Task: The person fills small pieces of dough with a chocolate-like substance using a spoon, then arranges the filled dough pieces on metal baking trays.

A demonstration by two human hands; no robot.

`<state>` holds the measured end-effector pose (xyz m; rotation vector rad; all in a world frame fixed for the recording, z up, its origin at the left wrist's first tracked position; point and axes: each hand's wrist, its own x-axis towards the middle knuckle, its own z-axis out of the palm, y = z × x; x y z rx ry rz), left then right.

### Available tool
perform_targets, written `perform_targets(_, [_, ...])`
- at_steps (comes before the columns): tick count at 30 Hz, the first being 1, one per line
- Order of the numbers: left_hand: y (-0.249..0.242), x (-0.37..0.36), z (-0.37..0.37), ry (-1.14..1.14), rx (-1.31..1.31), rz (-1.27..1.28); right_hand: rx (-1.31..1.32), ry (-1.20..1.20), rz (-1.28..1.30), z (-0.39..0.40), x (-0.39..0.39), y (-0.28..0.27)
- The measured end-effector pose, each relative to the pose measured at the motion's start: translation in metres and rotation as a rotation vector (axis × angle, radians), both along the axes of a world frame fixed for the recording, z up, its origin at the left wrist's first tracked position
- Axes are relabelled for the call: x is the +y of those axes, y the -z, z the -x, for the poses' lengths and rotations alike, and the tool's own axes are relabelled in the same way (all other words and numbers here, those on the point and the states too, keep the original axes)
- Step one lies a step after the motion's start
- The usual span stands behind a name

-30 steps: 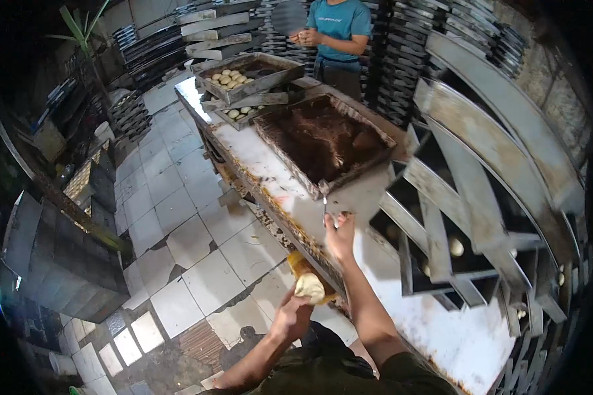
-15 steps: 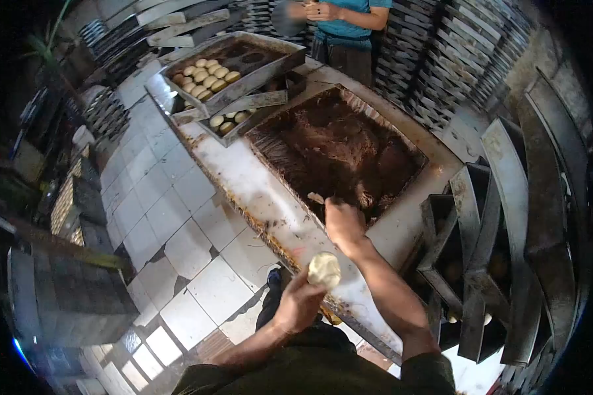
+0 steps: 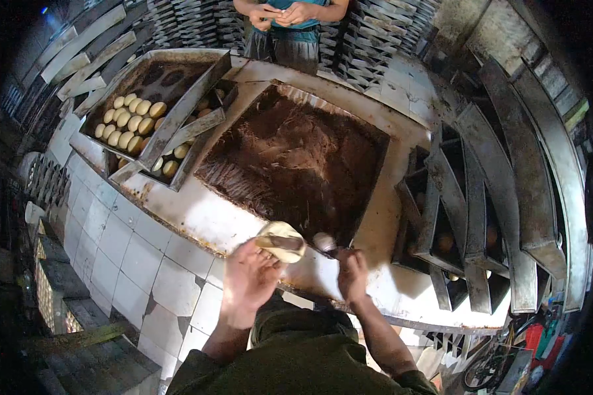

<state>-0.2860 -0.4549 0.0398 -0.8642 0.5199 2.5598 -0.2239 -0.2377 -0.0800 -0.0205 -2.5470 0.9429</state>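
Note:
My left hand (image 3: 249, 280) holds up a flat, pale dough round (image 3: 275, 229) over the near edge of the table. A streak of brown filling (image 3: 284, 243) lies across the dough. Just to the right, my right hand (image 3: 353, 271) grips the dark handle of a spoon (image 3: 324, 242), whose shiny rounded end points toward the dough without touching it. Beyond both hands, a large shallow tray (image 3: 207, 175) is spread with thick, dark brown filling (image 3: 303, 155).
At the left of the table, stacked metal trays (image 3: 197, 92) hold rows of pale, round dough pieces (image 3: 135, 124). More trays (image 3: 478, 197) lean stacked on the right. Across the table stands another person (image 3: 293, 29), both hands together on a small pale piece.
My right hand has drawn back from the filling tray with the spoon. The dough in my left hand, bare before, now carries brown filling. My view has turned to the right.

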Motion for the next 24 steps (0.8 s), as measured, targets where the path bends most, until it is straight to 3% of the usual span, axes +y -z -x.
perform_targets(2, [0.003, -0.003, -0.003, 0.087, 0.392, -0.059, 0.046, 0.044, 0.02, -0.002, 0.021, -0.007])
perform_targets(3, [0.032, -0.005, -0.007, 0.146, 0.544, -0.087, -0.082, 0.067, 0.007, -0.012, 0.032, 0.005])
perform_targets(4, [0.029, 0.004, -0.018, 0.124, 0.537, -0.074, -0.22, 0.089, -0.004, -0.021, 0.039, 0.015])
perform_targets(6, [0.023, 0.034, -0.038, 0.18, 0.454, 0.117, -0.342, 0.096, 0.726, -0.024, 0.049, 0.029])
perform_targets(8, [0.039, 0.061, -0.055, 0.212, 0.396, 0.003, -0.056, -0.012, 0.311, -0.026, 0.053, 0.037])
perform_targets(10, [0.065, 0.082, -0.081, 0.31, 0.364, -0.048, -0.127, -0.161, 0.197, -0.023, 0.051, -0.023])
perform_targets(11, [0.061, 0.095, -0.098, 0.332, 0.324, 0.046, -0.459, -0.284, 0.495, -0.026, 0.051, -0.041])
perform_targets(12, [0.053, 0.107, -0.11, 0.332, 0.349, 0.092, -0.832, -0.299, 0.963, -0.027, 0.047, -0.07])
perform_targets(14, [0.051, 0.117, -0.136, 0.334, 0.262, 0.151, -0.726, -0.583, 0.737, -0.041, 0.062, -0.068])
perform_targets(15, [0.047, 0.122, -0.147, 0.286, 0.26, 0.239, -0.499, -0.7, 0.35, -0.052, 0.067, -0.076])
perform_targets(16, [0.051, 0.121, -0.156, 0.267, 0.265, 0.25, -0.157, -0.839, 0.212, -0.064, 0.068, -0.08])
perform_targets(19, [0.057, 0.126, -0.178, 0.119, 0.182, -0.005, 0.142, -0.79, -0.166, -0.111, 0.073, -0.079])
perform_targets(20, [0.051, 0.13, -0.188, 0.138, 0.19, -0.004, 0.148, -0.77, -0.168, -0.121, 0.079, -0.08])
perform_targets(22, [0.043, 0.142, -0.203, 0.312, 0.439, 0.119, -0.216, -0.744, 0.076, -0.133, 0.093, -0.087])
perform_targets(23, [0.037, 0.149, -0.211, 0.375, 0.573, 0.358, -0.519, -0.69, 0.137, -0.139, 0.101, -0.105])
perform_targets(24, [0.045, 0.144, -0.216, 0.655, 0.711, 0.541, -0.504, -0.622, 0.146, -0.141, 0.109, -0.112])
